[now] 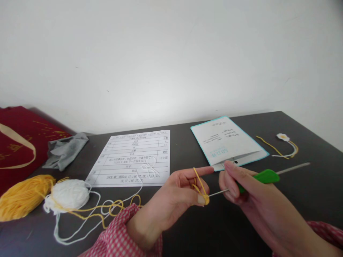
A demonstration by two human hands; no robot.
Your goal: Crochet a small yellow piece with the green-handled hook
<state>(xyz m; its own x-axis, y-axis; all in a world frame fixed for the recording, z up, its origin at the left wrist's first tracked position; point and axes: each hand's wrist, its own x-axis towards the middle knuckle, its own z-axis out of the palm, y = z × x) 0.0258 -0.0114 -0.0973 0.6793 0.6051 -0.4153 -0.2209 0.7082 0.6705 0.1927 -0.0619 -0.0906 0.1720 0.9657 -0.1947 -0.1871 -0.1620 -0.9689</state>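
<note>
Between thumb and fingers, my left hand point(174, 200) pinches a small piece of yellow crochet work point(206, 199). Yellow yarn point(198, 178) loops over its outstretched index finger and runs down to the piece. My right hand point(252, 192) grips a crochet hook point(264, 176) with a green handle, held much like a pen. Its thin metal shaft points left, and the tip reaches into the yellow work, where the hook end is hidden. The handle's other end carries a second metal shaft pointing right.
A yellow yarn skein point(24, 198) and a white yarn ball point(71, 194) lie left with tangled strands. Behind are a printed pattern sheet point(134, 160), grey plastic bag point(65, 150) and red bag point(21, 139). A white pouch point(225, 139) and small crocheted flower point(283, 137) lie right.
</note>
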